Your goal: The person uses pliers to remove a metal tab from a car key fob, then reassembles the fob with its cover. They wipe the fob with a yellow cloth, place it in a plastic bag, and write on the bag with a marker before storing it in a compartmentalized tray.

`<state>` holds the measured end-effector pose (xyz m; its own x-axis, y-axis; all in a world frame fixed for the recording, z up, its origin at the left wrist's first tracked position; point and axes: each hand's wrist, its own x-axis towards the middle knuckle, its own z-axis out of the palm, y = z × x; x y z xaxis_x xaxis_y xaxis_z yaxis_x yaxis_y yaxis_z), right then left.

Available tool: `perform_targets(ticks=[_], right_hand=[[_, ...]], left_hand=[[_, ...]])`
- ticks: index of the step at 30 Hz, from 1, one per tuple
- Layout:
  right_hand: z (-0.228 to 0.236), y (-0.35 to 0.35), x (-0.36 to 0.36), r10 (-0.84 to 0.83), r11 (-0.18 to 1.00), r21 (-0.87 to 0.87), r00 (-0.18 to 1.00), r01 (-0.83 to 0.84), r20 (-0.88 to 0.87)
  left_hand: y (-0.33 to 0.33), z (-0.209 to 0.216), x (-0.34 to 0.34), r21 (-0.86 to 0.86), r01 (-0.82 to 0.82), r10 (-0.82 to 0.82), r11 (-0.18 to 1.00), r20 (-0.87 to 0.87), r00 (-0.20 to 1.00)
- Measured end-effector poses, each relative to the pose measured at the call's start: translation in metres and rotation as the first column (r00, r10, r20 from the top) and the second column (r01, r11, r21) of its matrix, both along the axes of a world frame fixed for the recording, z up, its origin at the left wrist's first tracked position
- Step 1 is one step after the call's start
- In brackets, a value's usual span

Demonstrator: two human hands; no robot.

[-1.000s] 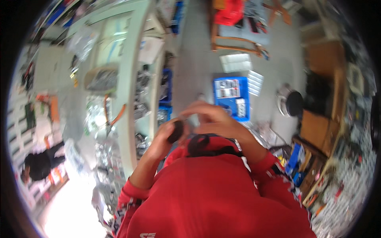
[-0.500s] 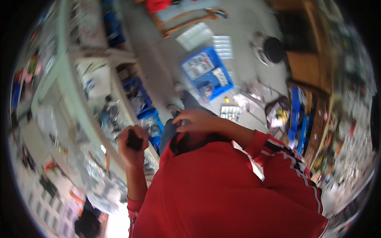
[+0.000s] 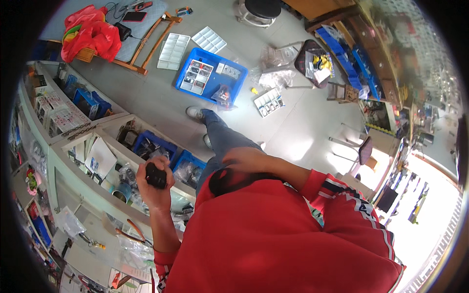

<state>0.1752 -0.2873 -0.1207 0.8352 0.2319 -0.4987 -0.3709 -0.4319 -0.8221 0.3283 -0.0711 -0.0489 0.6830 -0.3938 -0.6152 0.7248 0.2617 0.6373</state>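
Observation:
In my left hand (image 3: 155,190) is a small black rounded object (image 3: 156,176) resembling a key fob, with the fingers wrapped round it. That hand is raised over the edge of the shelf counter, left of my body. My right hand (image 3: 242,159) lies across the front of my waist, just above a black strap or pouch (image 3: 222,183) at the hem of my red top. Its fingers are blurred, and I cannot make out whether they hold anything.
To my left runs a pale counter (image 3: 83,163) with open compartments and blue bins (image 3: 151,146). On the floor ahead stand a blue crate (image 3: 202,94), white divided trays (image 3: 173,51) and a parts box (image 3: 268,102). A stool (image 3: 261,12) and a chair (image 3: 312,58) are farther off.
My view has swung to the right, bringing a bright doorway into sight, and has become sharper. The left hand keeps hold of the black object; the right hand stays at my waist.

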Motion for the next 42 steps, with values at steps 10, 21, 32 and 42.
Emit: perform_targets(ticks=[10, 21, 32, 42], right_hand=[[0.014, 0.0, -0.089, -0.349, 0.935, -0.077, 0.937, 0.347, -0.02], [-0.04, -0.249, -0.201, -0.98, 0.022, -0.182, 0.057, 0.983, 0.188], [-0.263, -0.566, -0.15, -0.794, -0.57, -0.161, -0.591, 0.806, -0.143], [-0.294, -0.588, -0.138, -0.721, -0.679, -0.042, -0.676, 0.733, -0.15]], left_hand=[[-0.014, 0.005, -0.039, 0.115, 0.181, -0.187, 0.977, 0.052, 0.981], [-0.103, -0.04, -0.069, 0.224, 0.39, -0.36, 0.893, -0.163, 0.918], [-0.224, -0.08, -0.116, 0.526, 0.463, -0.253, 0.713, -0.422, 0.87], [-0.281, -0.088, -0.121, 0.561, 0.462, -0.234, 0.687, -0.43, 0.872]])
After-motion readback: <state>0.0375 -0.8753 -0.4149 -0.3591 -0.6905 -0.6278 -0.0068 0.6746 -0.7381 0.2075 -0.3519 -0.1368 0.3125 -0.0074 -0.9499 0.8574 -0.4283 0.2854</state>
